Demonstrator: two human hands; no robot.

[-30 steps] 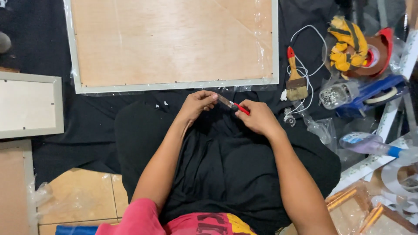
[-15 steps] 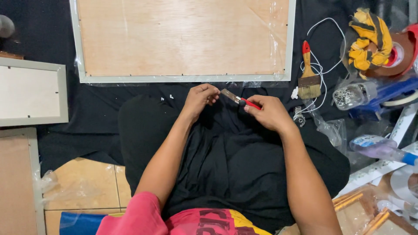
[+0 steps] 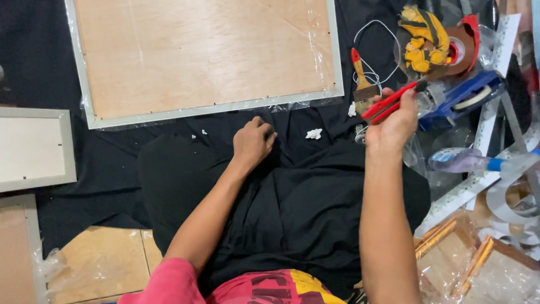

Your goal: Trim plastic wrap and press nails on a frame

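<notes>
Both hands are seen from above over a black cloth [image 3: 56,45] spread on the floor. Left hand [image 3: 253,141] is rested knuckles-up on the cloth, fingers curled loosely inward, with nothing gripped in it. Right hand [image 3: 396,126] is raised to the right and closed around a red utility knife [image 3: 388,104], whose handle is pointed up and to the right; whether the blade is out cannot be told. Largest item noted: a plywood panel [image 3: 202,53] in a pale frame, wrapped in clear film, laid flat just beyond the left hand. A smaller pale framed panel [image 3: 31,149] is laid at the left edge, well apart from both hands. A blue tape dispenser [image 3: 464,98] is placed just right of the knife, with a yellow and black glove [image 3: 422,39] lying above it against a red-rimmed tape roll [image 3: 464,48]. A paintbrush [image 3: 361,76] with a red handle is laid just left of the knife, over a coil of white cord [image 3: 374,31]. Small white scraps [image 3: 313,134] are scattered on the cloth between the hands.
</notes>
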